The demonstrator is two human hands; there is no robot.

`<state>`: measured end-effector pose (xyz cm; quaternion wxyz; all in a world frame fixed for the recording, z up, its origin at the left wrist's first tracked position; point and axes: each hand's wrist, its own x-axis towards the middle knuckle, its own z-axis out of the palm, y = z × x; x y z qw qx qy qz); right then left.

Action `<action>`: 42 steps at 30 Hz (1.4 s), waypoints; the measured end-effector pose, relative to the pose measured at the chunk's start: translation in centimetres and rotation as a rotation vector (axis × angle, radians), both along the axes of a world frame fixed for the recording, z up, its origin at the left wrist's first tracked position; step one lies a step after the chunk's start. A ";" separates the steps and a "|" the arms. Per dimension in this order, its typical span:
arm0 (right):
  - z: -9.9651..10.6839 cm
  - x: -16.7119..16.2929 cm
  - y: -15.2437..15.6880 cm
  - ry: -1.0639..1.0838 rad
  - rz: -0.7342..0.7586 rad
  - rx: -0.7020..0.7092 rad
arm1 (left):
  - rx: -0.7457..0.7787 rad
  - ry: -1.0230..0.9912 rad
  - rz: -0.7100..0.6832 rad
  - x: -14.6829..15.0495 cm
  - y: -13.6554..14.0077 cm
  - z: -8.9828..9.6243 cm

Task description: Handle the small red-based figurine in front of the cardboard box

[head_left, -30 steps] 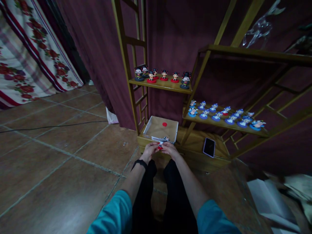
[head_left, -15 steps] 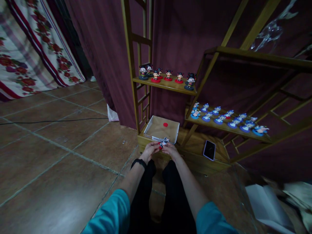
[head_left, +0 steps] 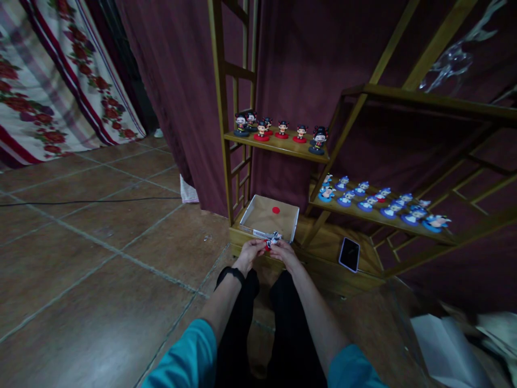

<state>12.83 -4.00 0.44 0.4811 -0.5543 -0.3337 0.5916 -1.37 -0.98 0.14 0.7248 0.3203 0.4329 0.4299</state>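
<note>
A: Holding a small figurine (head_left: pixel 273 240) between them, the left hand (head_left: pixel 251 252) and right hand (head_left: pixel 285 251) meet just in front of the open cardboard box (head_left: pixel 263 215) on the bottom shelf.

B: What has changed?

A: Little. Both hands stay pinched on the figurine, fingertips pressed to its red base and pale top; only the view has drifted. A red disc (head_left: pixel 276 210) lies in the box, a phone (head_left: pixel 349 254) to the right.

B: Meaning?

A: Probably the piece is still being fitted together, not yet set down.
</note>
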 end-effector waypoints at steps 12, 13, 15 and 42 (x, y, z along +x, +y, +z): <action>0.0 0.0 0.2 -0.048 0.009 -0.037 | -0.006 -0.014 0.005 0.0 -0.2 0.3; -0.1 0.0 0.2 -0.048 0.011 -0.037 | -0.004 -0.013 0.008 0.0 -0.2 0.3; -0.2 0.0 0.2 -0.050 0.009 -0.026 | 0.002 -0.014 0.008 0.0 -0.2 0.2; 0.5 -0.1 -0.2 0.005 0.041 0.048 | -0.018 0.040 0.018 0.1 -0.2 0.0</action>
